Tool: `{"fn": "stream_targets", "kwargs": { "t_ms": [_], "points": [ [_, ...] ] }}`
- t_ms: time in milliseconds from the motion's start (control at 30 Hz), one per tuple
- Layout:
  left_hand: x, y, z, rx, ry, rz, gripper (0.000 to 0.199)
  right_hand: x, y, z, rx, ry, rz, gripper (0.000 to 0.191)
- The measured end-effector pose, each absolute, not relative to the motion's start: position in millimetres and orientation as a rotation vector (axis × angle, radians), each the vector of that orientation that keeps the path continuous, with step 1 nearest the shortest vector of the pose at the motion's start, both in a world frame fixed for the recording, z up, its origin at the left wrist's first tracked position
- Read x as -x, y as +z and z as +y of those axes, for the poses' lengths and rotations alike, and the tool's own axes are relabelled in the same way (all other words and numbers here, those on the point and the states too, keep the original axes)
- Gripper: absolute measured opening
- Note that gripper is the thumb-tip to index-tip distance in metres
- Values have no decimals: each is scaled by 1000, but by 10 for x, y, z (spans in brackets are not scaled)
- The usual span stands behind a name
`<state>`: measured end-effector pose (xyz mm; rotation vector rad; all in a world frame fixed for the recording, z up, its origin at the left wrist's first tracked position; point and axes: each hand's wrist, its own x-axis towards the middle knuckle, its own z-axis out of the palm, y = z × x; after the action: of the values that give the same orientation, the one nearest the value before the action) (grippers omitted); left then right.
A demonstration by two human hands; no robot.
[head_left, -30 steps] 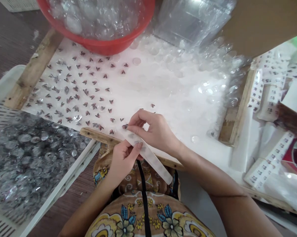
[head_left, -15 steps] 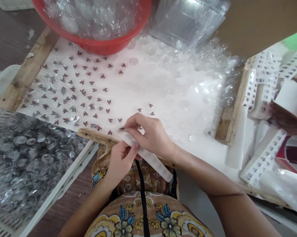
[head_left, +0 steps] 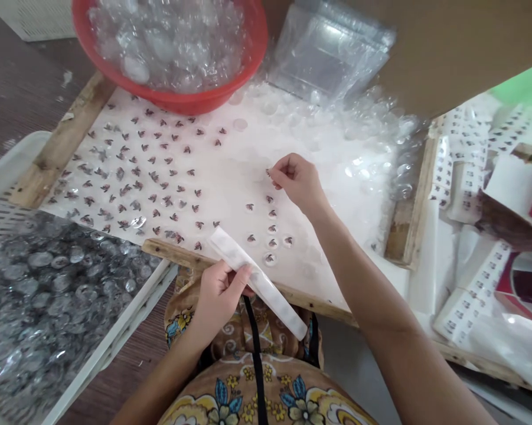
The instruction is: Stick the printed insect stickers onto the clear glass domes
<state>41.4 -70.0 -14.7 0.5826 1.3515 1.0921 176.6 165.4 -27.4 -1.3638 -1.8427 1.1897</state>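
Note:
My left hand [head_left: 224, 292] pinches a white strip of sticker backing [head_left: 270, 295], which slants across the board's front edge. Over the middle of the white board [head_left: 230, 177], my right hand [head_left: 294, 180] is closed in a pinch on a small dark printed sticker [head_left: 268, 173] at its fingertips. Just below that hand, several clear round discs with small dark prints stand in a rough column, one of them a disc [head_left: 272, 242]. Many more printed discs [head_left: 153, 176] cover the board's left side. Plain clear discs [head_left: 323, 130] lie toward the back right.
A red basin [head_left: 190, 103] heaped with clear pieces stands at the back. A white crate [head_left: 110, 342] full of clear discs is at the left. Wooden strips [head_left: 62, 141] edge the board. Rolled sticker sheets [head_left: 472, 289] lie at the right, near a clear plastic bag [head_left: 332, 53].
My right hand has moved from the strip up and away over the board, carrying the sticker. My left hand stays on the strip. Printed discs formerly under my right hand now show.

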Motion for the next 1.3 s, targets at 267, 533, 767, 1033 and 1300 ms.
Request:
{"fn": "stream_targets", "kwargs": {
  "t_ms": [267, 533, 767, 1033, 1300],
  "points": [
    [-411, -150, -690, -607, 1091, 1357, 28, -1593, -299, 1728, 1480, 1276, -1864, 11],
    [-410, -160, -699, -612, 1072, 1365, 29, -1546, -282, 1754, 1517, 1240, -1877, 10],
    [-408, -174, -695, -632, 1081, 1366, 29, -1483, -257, 1738, 1569, 1143, -1928, 9],
    [-409, -167, -692, -638, 1078, 1388, 32, -1388, -295, 1633, 1567, 755, -2145, 9],
    [-421, -181, -693, -627, 1113, 1375, 31, -1650, -279, 1539, 1620, 942, -2055, 23]
  ]
}}
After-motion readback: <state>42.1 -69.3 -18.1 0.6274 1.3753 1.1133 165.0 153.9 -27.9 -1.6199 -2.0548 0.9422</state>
